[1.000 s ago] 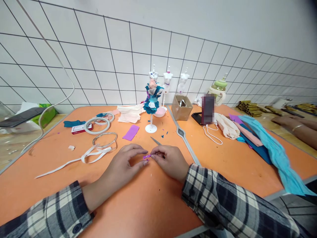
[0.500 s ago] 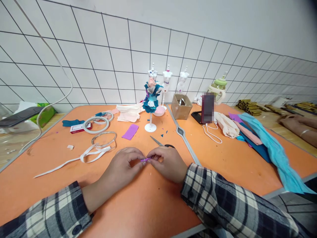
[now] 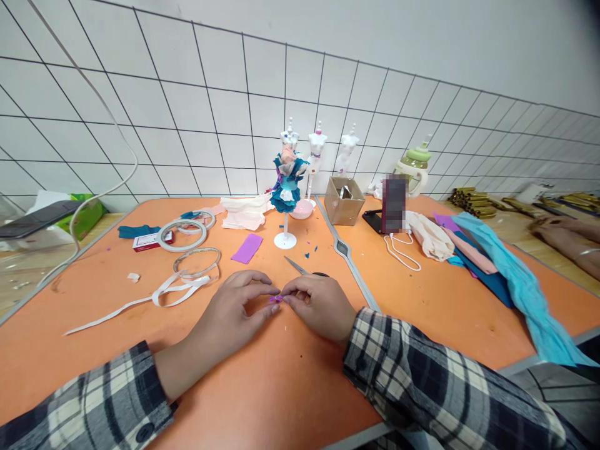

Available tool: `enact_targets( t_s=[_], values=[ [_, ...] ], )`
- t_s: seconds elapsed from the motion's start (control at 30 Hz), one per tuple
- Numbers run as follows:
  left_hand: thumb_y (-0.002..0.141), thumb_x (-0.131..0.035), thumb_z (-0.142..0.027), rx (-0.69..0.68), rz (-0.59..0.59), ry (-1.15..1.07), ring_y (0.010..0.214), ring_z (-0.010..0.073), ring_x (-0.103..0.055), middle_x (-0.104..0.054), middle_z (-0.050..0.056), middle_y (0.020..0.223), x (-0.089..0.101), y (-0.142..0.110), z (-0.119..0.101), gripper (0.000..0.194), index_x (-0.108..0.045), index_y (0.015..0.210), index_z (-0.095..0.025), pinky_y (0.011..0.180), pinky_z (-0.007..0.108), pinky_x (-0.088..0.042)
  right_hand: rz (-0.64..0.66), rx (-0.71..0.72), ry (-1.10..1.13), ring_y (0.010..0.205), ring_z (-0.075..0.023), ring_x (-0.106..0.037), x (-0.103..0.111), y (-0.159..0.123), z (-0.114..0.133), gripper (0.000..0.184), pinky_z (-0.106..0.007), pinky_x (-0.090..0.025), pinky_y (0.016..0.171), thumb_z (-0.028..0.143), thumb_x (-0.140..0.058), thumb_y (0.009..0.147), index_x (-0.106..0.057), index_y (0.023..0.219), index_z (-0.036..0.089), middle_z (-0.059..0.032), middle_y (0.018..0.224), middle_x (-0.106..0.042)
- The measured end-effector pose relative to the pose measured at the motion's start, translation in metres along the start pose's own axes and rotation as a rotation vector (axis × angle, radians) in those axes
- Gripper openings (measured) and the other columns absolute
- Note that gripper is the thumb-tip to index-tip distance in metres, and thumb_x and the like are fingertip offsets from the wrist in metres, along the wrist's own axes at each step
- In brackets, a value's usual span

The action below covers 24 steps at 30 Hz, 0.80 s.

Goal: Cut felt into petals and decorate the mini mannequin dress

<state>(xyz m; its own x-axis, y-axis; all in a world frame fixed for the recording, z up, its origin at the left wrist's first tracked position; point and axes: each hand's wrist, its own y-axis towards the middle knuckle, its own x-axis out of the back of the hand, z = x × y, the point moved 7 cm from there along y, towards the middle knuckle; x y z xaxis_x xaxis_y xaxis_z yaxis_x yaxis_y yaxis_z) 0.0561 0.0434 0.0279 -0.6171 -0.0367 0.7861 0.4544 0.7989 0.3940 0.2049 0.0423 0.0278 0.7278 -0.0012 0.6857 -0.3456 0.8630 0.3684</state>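
Note:
My left hand (image 3: 234,310) and my right hand (image 3: 319,303) meet fingertip to fingertip low over the orange table (image 3: 262,387). Between them both pinch a tiny purple scrap (image 3: 275,299). Scissors (image 3: 300,270) lie just behind my right hand, partly hidden by it. A purple sheet (image 3: 247,248) lies flat farther back. Beyond it stands a small mannequin (image 3: 285,187) dressed in teal and pink ruffles on a white stand.
Tape rolls (image 3: 182,235), a clear ring (image 3: 197,262) and white ribbon (image 3: 140,301) lie at left. Two bare mannequins (image 3: 317,150), a cardboard box (image 3: 344,201), a phone on a stand (image 3: 394,205) and piled fabrics (image 3: 497,269) are at right. Another person's arm (image 3: 567,240) rests far right.
My fingertips have drawn closer together on the purple scrap, which now looks smaller and more bunched. My right hand again covers the scissors' handles.

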Motion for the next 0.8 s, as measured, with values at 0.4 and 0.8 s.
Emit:
enact_targets(
  t_s=[0.4, 0.8],
  values=[
    [0.086, -0.06, -0.032, 0.001, -0.002, -0.065, 0.086, 0.0212, -0.065, -0.072, 0.004, 0.091, 0.004, 0.003, -0.002, 0.017, -0.075, 0.082, -0.024, 0.081, 0.036, -0.048, 0.076, 0.022, -0.125, 0.076, -0.014, -0.059, 0.006, -0.001, 0.008, 0.031, -0.026, -0.044, 0.072, 0.031, -0.06, 0.089, -0.06, 0.118, 0.02, -0.0028, 0.093, -0.067],
    [0.076, -0.069, -0.046, 0.37, -0.075, -0.468, 0.086, 0.0226, -0.065, -0.072, 0.006, 0.089, 0.01, 0.004, 0.031, 0.026, -0.07, 0.076, -0.02, 0.081, 0.033, -0.05, 0.368, -0.264, -0.786, 0.086, -0.028, -0.065, 0.017, -0.007, -0.03, 0.027, -0.031, -0.043, 0.062, 0.03, -0.05, 0.093, -0.061, 0.113, 0.016, -0.0146, 0.096, -0.067]
  ],
)
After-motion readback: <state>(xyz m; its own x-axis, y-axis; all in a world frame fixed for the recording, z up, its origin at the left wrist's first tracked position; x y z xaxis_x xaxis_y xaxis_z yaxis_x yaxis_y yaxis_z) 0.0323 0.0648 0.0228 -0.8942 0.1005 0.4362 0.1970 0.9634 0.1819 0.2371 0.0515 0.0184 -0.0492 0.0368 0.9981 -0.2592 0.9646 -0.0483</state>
